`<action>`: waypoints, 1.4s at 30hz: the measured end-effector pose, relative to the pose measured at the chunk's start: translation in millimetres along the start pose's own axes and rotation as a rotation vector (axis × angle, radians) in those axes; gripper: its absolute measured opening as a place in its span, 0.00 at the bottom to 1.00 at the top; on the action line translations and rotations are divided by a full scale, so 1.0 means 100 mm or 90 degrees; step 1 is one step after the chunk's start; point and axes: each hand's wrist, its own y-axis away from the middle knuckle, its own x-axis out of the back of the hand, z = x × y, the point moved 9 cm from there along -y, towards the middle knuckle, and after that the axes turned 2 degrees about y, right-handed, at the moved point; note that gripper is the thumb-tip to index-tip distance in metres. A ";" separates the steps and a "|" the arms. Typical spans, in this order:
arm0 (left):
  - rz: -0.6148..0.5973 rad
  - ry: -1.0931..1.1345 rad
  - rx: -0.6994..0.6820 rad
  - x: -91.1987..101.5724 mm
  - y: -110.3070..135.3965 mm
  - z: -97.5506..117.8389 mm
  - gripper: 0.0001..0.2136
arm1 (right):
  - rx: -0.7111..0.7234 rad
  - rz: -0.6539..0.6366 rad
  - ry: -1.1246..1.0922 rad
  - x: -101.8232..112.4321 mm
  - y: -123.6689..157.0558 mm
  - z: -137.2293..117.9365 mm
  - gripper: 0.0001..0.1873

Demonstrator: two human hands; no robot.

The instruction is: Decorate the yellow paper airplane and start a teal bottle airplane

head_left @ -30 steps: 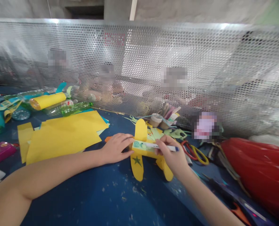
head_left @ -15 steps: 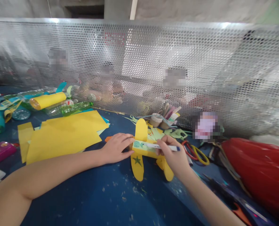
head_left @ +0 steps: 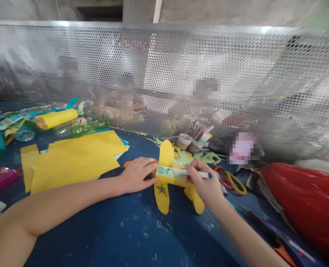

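A yellow paper toy plane (head_left: 166,152) lies on the blue table, with a dark green star on its near wing. Green drawing shows on a pale strip along the top of its body. My left hand (head_left: 139,175) grips the left end of the plane between thumb and fingers. In my right hand (head_left: 205,181) is a white marker (head_left: 178,171) with a dark blue end, pinched nearly level above the strip. The marker's tip points left at the drawn patch; whether it touches, I cannot tell. Part of the plane's tail hides behind my right hand.
Yellow paper sheets (head_left: 75,159) lie left, plastic bottles (head_left: 89,128) behind them. Scissors with red and yellow handles (head_left: 236,184) and a red bag (head_left: 303,200) are on the right. A perforated metal screen (head_left: 167,66) closes off the back, with people beyond. Paper scraps (head_left: 210,158) lie behind the plane.
The marker's tip has shifted very slightly over the strip, and more light green colour shows beside the first drawn patch. My left hand and the plane stay in place.
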 end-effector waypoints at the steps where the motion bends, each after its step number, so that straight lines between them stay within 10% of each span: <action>1: -0.001 0.000 0.001 0.00 0.00 0.00 0.17 | 0.000 -0.004 -0.003 -0.01 0.00 0.00 0.15; 42: -0.004 0.008 0.008 0.00 0.00 -0.01 0.17 | 0.002 0.012 0.000 0.06 -0.02 0.02 0.15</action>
